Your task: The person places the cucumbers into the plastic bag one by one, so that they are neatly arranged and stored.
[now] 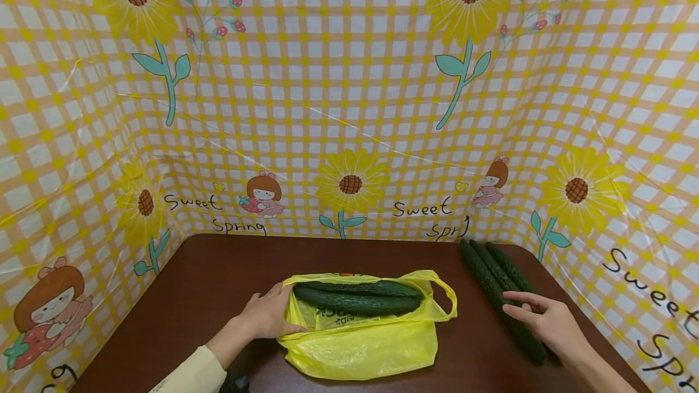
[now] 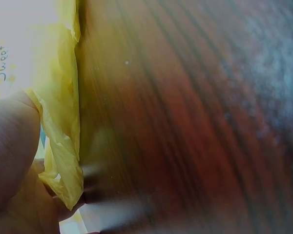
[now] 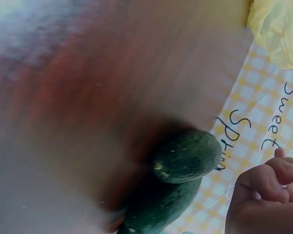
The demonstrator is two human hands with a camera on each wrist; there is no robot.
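A yellow plastic bag [image 1: 360,350] lies at the middle front, its mouth spread upward, with two dark green cucumbers [image 1: 360,303] side by side inside. My left hand [image 1: 270,314] holds the bag's left end, thumb at the near rim. In the left wrist view, the bag's film [image 2: 63,126] runs between thumb and fingers, the fingertips partly hidden. Three more cucumbers [image 1: 486,272] lie lengthwise at the table's right. Over their near part hovers my right hand [image 1: 548,320], fingers loosely bent and holding nothing; the right wrist view shows it apart from the cucumber ends [image 3: 188,156].
The dark brown table [image 1: 180,302] is closed in at the back and sides by a checked, sunflower-printed cloth [image 1: 306,114]. One bag handle [image 1: 445,296] loops out to the right. A small dark object [image 1: 235,384] shows at the bottom edge beside the left sleeve.
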